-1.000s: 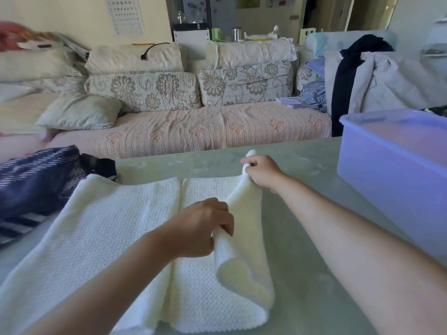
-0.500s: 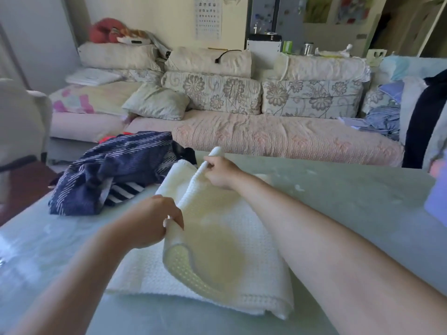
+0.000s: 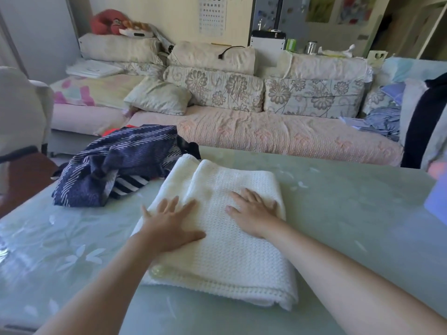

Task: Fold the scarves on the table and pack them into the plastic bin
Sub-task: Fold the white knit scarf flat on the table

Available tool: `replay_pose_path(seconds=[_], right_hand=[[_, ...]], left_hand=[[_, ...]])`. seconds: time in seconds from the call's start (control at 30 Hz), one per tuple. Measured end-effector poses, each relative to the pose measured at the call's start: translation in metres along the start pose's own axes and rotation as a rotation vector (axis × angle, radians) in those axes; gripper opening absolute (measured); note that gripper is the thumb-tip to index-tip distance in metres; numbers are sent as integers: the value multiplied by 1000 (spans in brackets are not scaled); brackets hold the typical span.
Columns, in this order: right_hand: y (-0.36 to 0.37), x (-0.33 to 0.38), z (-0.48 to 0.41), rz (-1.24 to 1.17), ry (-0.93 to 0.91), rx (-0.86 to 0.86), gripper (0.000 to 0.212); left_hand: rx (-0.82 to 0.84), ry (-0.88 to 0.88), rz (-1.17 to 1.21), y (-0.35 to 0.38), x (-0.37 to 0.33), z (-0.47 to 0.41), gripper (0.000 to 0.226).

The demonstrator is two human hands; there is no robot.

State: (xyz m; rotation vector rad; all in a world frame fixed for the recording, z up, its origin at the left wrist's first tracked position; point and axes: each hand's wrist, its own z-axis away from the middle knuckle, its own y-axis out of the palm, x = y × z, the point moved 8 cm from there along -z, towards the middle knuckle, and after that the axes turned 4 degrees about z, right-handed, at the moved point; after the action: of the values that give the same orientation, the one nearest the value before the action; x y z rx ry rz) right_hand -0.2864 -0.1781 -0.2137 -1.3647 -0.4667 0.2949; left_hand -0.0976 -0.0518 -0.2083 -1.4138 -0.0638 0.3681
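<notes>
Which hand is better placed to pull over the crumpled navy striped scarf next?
Left, probably. The left hand rests flat on the left side of the folded white knit scarf, nearest the crumpled navy striped scarf; the right hand would have to cross over it.

I had a single view, worn on the person's head, looking forward and down across the table (image 3: pixel 338 213). It sat close over the near edge, with both forearms running in from the bottom to the left hand (image 3: pixel 169 226) and right hand (image 3: pixel 254 213) at centre. On the far side it took in the sofa (image 3: pixel 266 134). The right edge cut off the plastic bin (image 3: pixel 437 199).
</notes>
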Motion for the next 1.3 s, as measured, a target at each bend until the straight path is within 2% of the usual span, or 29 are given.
replay_pose_path(seconds=[0.23, 0.4, 0.53, 0.63, 0.7, 0.8, 0.93, 1.07, 1.17, 1.3], right_hand=[[-9, -64, 11, 66, 20, 26, 74], [-21, -128, 14, 137, 72, 24, 72], [-33, -166, 24, 269, 145, 32, 67], [-40, -160, 36, 342, 161, -15, 58], [-39, -135, 53, 196, 119, -53, 55], [-17, -81, 95, -63, -4, 14, 66], [13, -47, 124, 69, -87, 41, 82], [7, -64, 106, 116, -244, 65, 83], [1, -81, 95, 188, -363, 75, 82], [-8, -118, 77, 191, -316, 120, 76]], left_hand=[[52, 58, 7, 1, -51, 0, 99], [84, 200, 76, 9, -108, 7, 88], [146, 234, 148, 22, -145, 7, 74], [153, 248, 125, 15, -155, 1, 53], [56, 263, 86, 1, -151, -8, 44], [16, 312, 21, -2, -140, -12, 61], [60, 309, 38, 7, -136, -10, 61], [-7, 258, -128, 6, -138, -6, 57], [6, 217, -160, 4, -142, 5, 56], [100, 220, -131, 2, -158, 27, 48]])
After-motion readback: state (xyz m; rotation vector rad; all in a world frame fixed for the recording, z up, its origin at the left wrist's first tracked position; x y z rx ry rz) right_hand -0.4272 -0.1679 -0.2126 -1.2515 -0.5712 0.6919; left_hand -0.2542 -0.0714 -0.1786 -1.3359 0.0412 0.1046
